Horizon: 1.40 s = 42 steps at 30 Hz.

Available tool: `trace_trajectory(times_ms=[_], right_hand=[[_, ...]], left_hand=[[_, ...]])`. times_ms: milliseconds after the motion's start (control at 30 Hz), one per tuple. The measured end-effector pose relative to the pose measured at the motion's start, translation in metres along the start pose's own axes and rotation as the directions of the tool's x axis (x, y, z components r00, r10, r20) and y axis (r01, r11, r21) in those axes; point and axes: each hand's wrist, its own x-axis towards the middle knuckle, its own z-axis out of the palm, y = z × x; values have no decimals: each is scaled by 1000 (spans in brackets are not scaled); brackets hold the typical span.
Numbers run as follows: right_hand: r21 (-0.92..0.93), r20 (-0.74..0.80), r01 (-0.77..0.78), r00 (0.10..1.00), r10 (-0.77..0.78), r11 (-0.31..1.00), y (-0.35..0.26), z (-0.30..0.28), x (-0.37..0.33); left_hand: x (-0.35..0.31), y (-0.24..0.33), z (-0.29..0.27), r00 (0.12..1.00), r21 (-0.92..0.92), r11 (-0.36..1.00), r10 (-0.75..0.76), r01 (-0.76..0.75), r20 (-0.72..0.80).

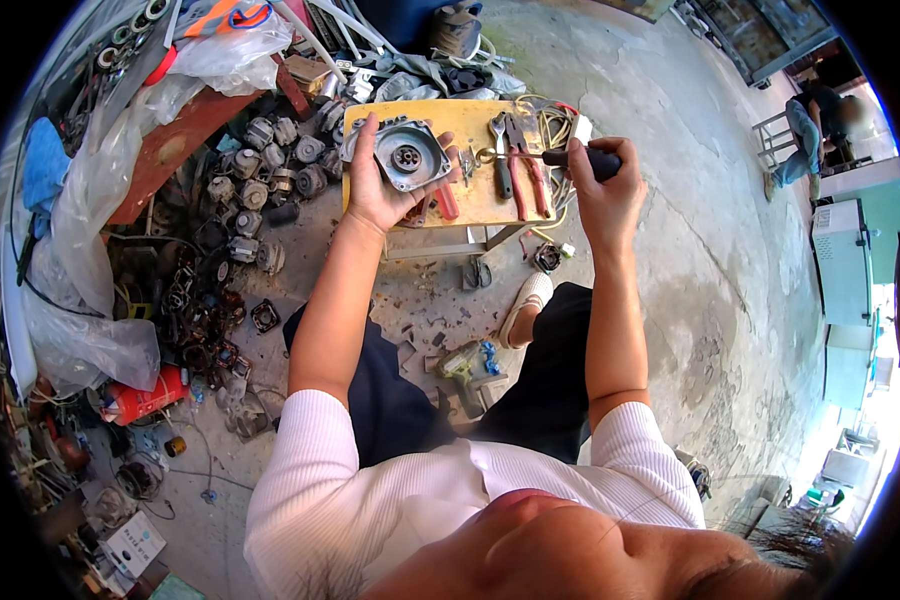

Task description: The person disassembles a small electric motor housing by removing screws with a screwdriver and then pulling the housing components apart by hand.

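Observation:
My left hand (pixel 378 185) is closed around a round grey metal motor housing (pixel 428 152), its open side facing up with a toothed hub in the middle. The housing is held over a yellow-topped low bench (pixel 370 112). My right hand (pixel 610 190) grips the dark handle of a screwdriver (pixel 592 163), its shaft pointing left toward the housing but apart from it. By the tip shows a small yellowish ring (pixel 485 156); whether it touches the shaft I cannot tell. Between my hands lie red-handled pliers (pixel 523 165) and a dark-handled tool (pixel 502 160).
Many small motors (pixel 255 193) are heaped left of the bench, beside plastic sheeting (pixel 90 230). A green drill-like tool (pixel 460 365) lies on the floor between my legs. Coiled cable (pixel 555 130) rests at the bench's right edge. Far right, another person (pixel 805 130) sits.

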Motion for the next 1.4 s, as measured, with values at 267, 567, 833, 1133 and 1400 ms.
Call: trace_trajectory(times_ms=[267,567,833,1133,1400], right_hand=[[-14,-26,31,999,-32,999,-5,6,-3],[44,-1,-34,999,34,998,-15,5,-6],[176,-74,-73,993,87,982,-5,-10,2],[468,5,-163,983,181,869,-4,-21,3],[450,60,-183,983,175,874,-2,-13,-1]], left_hand=[[7,-14,8,990,48,989,-142,142,-1],[24,-22,4,971,59,970,-236,235,28],[30,-22,2,990,125,983,-130,135,-50],[24,-15,5,995,97,991,-98,96,19],[16,-14,12,995,180,983,-64,49,76]])
